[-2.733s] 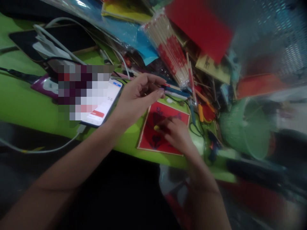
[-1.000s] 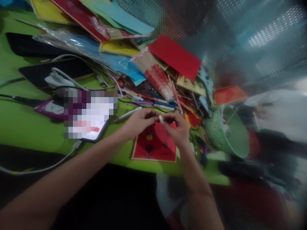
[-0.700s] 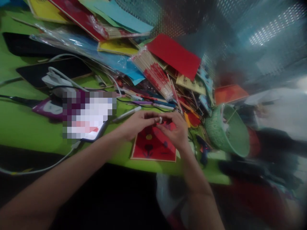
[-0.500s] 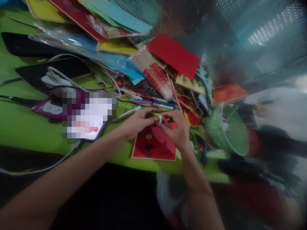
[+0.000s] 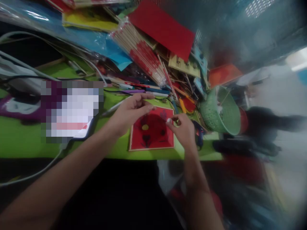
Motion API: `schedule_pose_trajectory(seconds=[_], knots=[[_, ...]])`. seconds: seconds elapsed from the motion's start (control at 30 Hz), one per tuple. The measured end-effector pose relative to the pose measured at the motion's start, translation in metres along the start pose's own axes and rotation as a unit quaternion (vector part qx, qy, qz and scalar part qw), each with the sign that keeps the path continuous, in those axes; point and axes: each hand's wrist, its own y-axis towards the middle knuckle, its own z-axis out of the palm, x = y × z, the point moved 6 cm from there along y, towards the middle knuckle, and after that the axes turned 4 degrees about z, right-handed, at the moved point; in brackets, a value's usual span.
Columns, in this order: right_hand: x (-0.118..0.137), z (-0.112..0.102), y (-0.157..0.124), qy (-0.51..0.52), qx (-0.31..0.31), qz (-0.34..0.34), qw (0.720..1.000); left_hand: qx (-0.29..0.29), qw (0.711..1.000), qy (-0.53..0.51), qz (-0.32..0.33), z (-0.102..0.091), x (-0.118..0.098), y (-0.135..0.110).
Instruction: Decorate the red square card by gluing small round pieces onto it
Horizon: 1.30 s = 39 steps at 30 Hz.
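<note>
On the green table lies a square red card (image 5: 157, 142) with dark drawn shapes and a pale yellow dot on it. My right hand (image 5: 184, 127), at the card's right edge, pinches a small white lump (image 5: 169, 120) between thumb and fingertips. What the lump is made of is too blurred to tell. My left hand (image 5: 130, 111) hovers over the card's upper left corner, fingers stretched out and thumb apart, with nothing visible in it. A white pen (image 5: 112, 108) lies partly behind the left hand.
A phone (image 5: 74, 111) with a lit, pixelated screen sits on the left, a cable running from it. Behind are packed wooden sticks (image 5: 141, 51), a red sheet (image 5: 165, 27), pens and orange-handled scissors (image 5: 182, 105). A green basket (image 5: 220, 110) stands at the right.
My hands, which met around the white lump, have moved apart. The lump now stays in my right hand, lower and to the right. The camera view has shifted and come closer.
</note>
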Motion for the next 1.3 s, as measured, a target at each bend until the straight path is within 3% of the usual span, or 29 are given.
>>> schedule_pose_trajectory(seconds=[0.17,0.53,0.83,1.0,1.3], knots=[[-0.010,0.014,-0.009,-0.047,0.013,0.019,0.999,-0.002,1.000,0.010,0.012,-0.001,0.000,0.000],[-0.006,0.025,-0.010,-0.103,0.012,0.032,0.994,-0.001,1.000,0.021,0.018,-0.003,0.000,0.001],[-0.019,0.000,-0.008,0.032,0.017,0.007,0.999,-0.005,1.000,0.025,0.015,-0.005,0.001,0.001],[-0.014,0.013,-0.007,0.034,0.071,-0.022,0.997,-0.004,1.000,0.012,0.006,-0.004,0.002,0.002],[-0.013,0.021,-0.003,0.065,0.088,-0.047,0.993,-0.014,1.000,0.009,0.008,-0.005,0.002,0.003]])
